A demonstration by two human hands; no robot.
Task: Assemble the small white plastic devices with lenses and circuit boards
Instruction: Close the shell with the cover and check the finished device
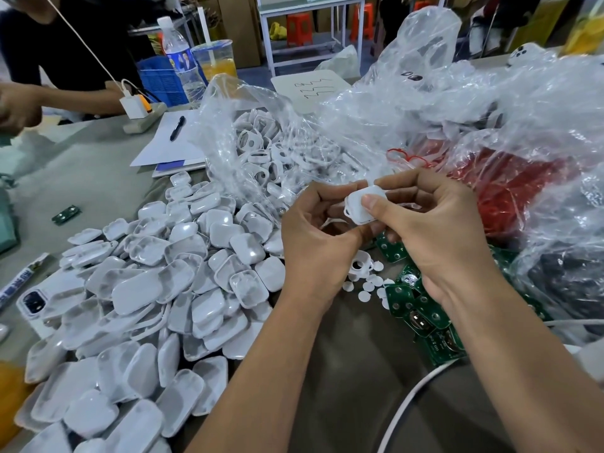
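A small white plastic device point(359, 209) is held above the table between both hands. My right hand point(434, 230) pinches it, thumb on its face and fingers curled behind. My left hand point(313, 243) has its fingers curled against the device's left side. Below the hands lie a white frame piece with a round hole point(359, 266), several small white lens discs point(371, 284) and several green circuit boards point(421, 308). A big heap of white plastic shells point(163, 276) covers the table at the left. A clear bag of white frame pieces point(261, 152) stands behind.
Crumpled clear bags with red parts point(510, 188) fill the right. Paper with a black pen point(178, 127), a power strip with a charger point(137, 109), a water bottle point(179, 57) and a drink cup point(215, 60) stand at the back left. Another person's arm point(19, 103) works at far left. A white cable point(408, 403) crosses the front.
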